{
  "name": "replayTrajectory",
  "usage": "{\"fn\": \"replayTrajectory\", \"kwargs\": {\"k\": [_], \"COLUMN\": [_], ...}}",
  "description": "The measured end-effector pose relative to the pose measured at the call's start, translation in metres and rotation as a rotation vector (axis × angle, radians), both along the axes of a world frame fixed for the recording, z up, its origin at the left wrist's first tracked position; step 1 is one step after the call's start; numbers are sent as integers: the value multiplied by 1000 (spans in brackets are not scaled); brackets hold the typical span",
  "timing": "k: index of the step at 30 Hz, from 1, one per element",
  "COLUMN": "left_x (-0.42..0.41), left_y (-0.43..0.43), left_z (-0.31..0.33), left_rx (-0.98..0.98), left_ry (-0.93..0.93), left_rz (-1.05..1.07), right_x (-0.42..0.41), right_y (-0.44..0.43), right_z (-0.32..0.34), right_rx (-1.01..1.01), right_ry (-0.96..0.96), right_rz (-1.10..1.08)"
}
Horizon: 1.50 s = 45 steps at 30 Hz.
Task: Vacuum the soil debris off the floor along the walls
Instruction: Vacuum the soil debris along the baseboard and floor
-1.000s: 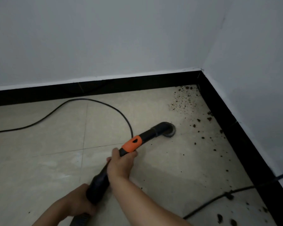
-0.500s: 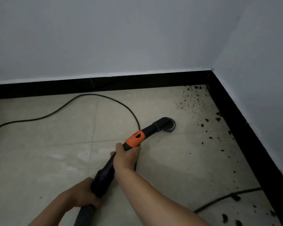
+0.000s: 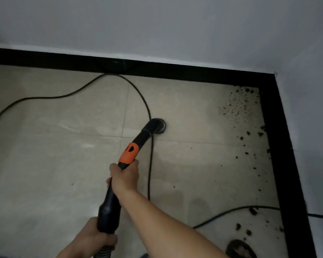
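Note:
A black vacuum wand (image 3: 109, 207) with an orange collar (image 3: 129, 153) runs up the middle of the view. Its round nozzle (image 3: 158, 126) sits on the beige tiled floor (image 3: 45, 164). My right hand (image 3: 124, 176) grips the wand just below the orange collar. My left hand (image 3: 93, 237) grips the wand's lower end where the ribbed hose joins. Dark soil debris (image 3: 239, 103) is scattered in the corner and down along the right wall's black skirting (image 3: 285, 155), to the right of the nozzle and apart from it.
A black power cord (image 3: 67, 94) loops across the floor from the left, past the nozzle and down. Another cord stretch (image 3: 231, 211) runs to the right wall. Larger soil clumps (image 3: 248, 231) and a dark object (image 3: 239, 248) lie at the bottom right.
The view has shifted, so the corner now sits further right. The nozzle has drawn back to the left, away from the soil in the corner. Both hands keep their grip on the wand.

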State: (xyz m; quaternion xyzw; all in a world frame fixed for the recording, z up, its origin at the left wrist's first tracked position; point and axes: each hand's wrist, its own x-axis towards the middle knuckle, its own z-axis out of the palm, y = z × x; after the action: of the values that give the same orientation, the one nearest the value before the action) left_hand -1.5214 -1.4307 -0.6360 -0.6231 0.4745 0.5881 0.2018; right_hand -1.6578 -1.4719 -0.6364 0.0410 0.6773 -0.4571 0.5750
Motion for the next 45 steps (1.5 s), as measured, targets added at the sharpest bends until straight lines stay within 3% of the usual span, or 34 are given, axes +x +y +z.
{"fn": "replayTrajectory", "kwargs": {"k": [5, 9, 15, 20, 24, 28, 35, 41, 45], "left_x": [-6, -21, 8, -53, -106, -82, -9, -91, -162], "left_y": [12, 6, -25, -8, 0, -21, -41, 2, 21], "left_z": [41, 63, 82, 67, 40, 33, 62, 60, 74], "left_rx": [61, -71, -224, -234, -224, -217, -108, -186, -261], "left_ry": [-8, -28, -201, -67, 46, -47, -236, -155, -114], "left_rz": [-26, -201, -429, -575, -484, -443, -574, -784, -839], "right_x": [-18, -47, -29, -90, -143, -112, -43, -112, -165], "right_y": [32, 38, 18, 62, 65, 36, 31, 97, 121], "right_z": [37, 63, 77, 65, 52, 44, 63, 65, 83], "right_rx": [88, 159, 227, 276, 229, 215, 204, 360, 415], "right_ry": [-88, -157, -356, -292, -217, -203, -444, -337, -289], "right_rz": [-167, -340, -360, -473, -527, -498, -371, -694, -726]}}
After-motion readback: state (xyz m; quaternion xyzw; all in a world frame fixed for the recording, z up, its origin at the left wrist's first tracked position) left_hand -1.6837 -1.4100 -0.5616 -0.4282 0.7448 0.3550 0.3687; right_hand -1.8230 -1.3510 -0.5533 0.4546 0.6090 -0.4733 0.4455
